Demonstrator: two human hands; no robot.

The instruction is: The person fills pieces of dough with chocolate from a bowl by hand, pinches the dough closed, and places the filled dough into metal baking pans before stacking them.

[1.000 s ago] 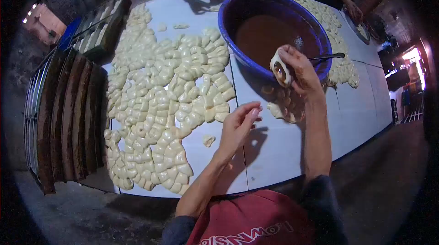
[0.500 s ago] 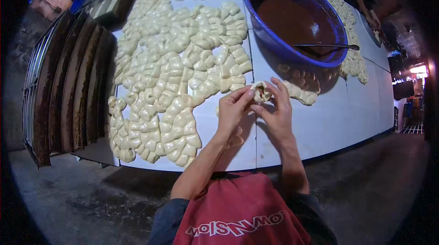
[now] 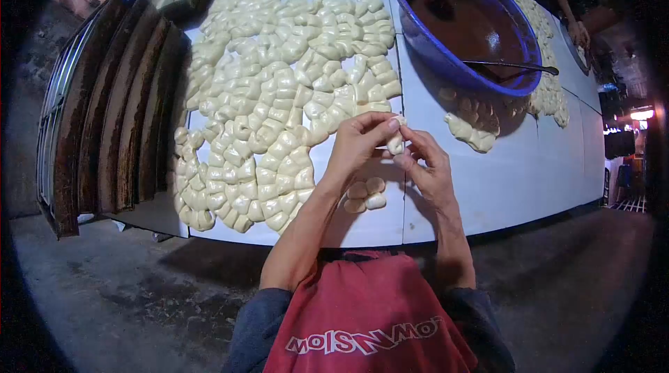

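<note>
A small pale piece of dough (image 3: 396,143) is held in the air between my two hands, over the table's near side. My left hand (image 3: 364,144) pinches it from the left with thumb and fingers. From the right, the fingertips and thumb of my right hand (image 3: 428,165) close on it too. No filling shows in the dough from this angle. Below my left hand, a cluster of several small dough pieces (image 3: 365,195) lies on the white table (image 3: 446,213). To the right sits another strip of joined dough pieces (image 3: 471,133).
A wide sheet of glossy dough pieces (image 3: 268,108) covers the table's left. The blue basin (image 3: 411,25) holds brown filling (image 3: 460,25) and a long-handled utensil (image 3: 512,64). Dark trays (image 3: 118,115) stand upright at left. Another person's hand (image 3: 578,33) is at far right.
The dough's opening, which showed brown filling, is no longer visible, and the piece looks narrower between my fingers. The head view has shifted slightly. A dark shape now shows over the basin's filling.
</note>
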